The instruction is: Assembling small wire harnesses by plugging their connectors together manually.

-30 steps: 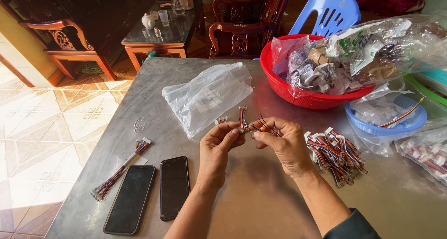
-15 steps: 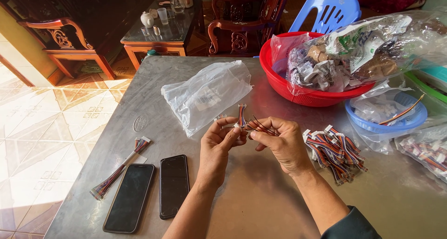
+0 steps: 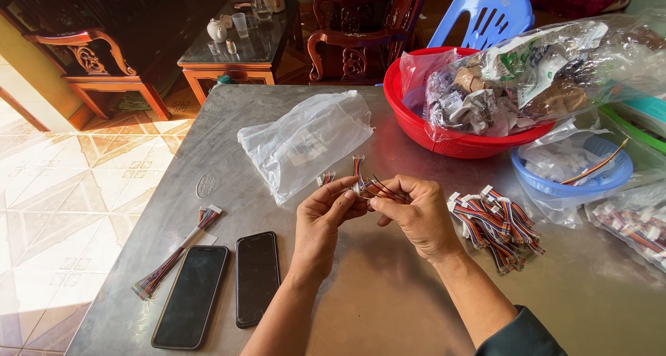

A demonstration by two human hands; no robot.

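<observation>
Over the metal table, my left hand and my right hand meet around a small bundle of red, black and striped wires with white connectors. The fingertips of both hands pinch the wires, whose connector ends stick up between the thumbs. A pile of similar wire harnesses lies just right of my right hand. A long flat wire bundle rests on the table at the left.
Two dark phones lie side by side near the front left. A clear plastic bag sits behind my hands. A red basket full of bagged parts and a blue basket stand at the right. Wooden chairs and a glass-topped side table stand beyond.
My hands have stayed in the same spot, with the fingers shifting slightly on the wires. Nothing else on the table has moved.
</observation>
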